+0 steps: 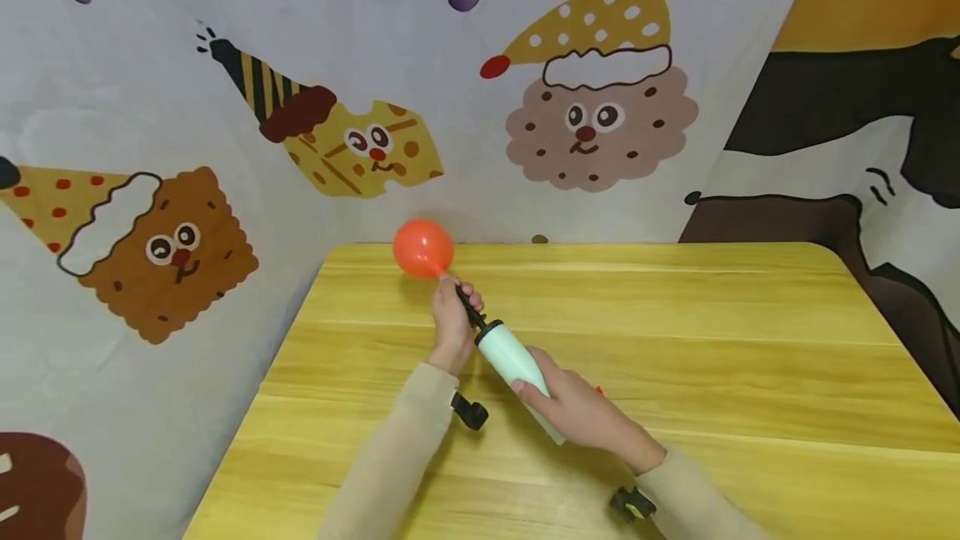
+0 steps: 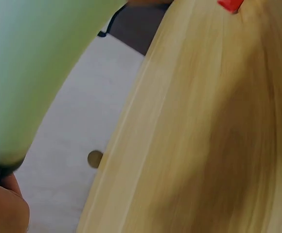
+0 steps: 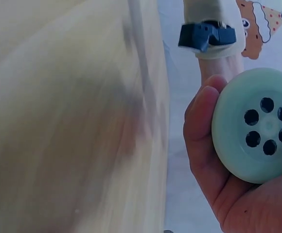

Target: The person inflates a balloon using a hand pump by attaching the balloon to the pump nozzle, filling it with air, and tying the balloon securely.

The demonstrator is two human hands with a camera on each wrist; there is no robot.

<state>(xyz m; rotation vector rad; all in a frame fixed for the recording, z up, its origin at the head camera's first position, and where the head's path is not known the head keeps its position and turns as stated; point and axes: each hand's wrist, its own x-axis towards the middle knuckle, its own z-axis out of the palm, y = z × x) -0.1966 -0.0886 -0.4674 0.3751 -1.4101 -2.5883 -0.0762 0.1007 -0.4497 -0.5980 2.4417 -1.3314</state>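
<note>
A small inflated orange-red balloon (image 1: pixel 423 248) sits at the black nozzle end of a pale green balloon pump (image 1: pixel 513 357). My left hand (image 1: pixel 452 315) holds the balloon's neck and the black nozzle part, its fingers curled around them. Around the pump's green body, nearer its rear end, my right hand (image 1: pixel 577 407) is wrapped. The right wrist view shows the pump's round end cap (image 3: pixel 250 160) with several dark holes, cupped by the right hand. In the left wrist view the pump's body (image 2: pixel 29 73) fills the upper left corner.
Both hands are above a yellow wood-grain table (image 1: pixel 712 340). A small red piece (image 2: pixel 231 5) lies on it, mostly hidden by the right hand in the head view. A white cloth with cartoon figures (image 1: pixel 480 190) hangs behind the far edge.
</note>
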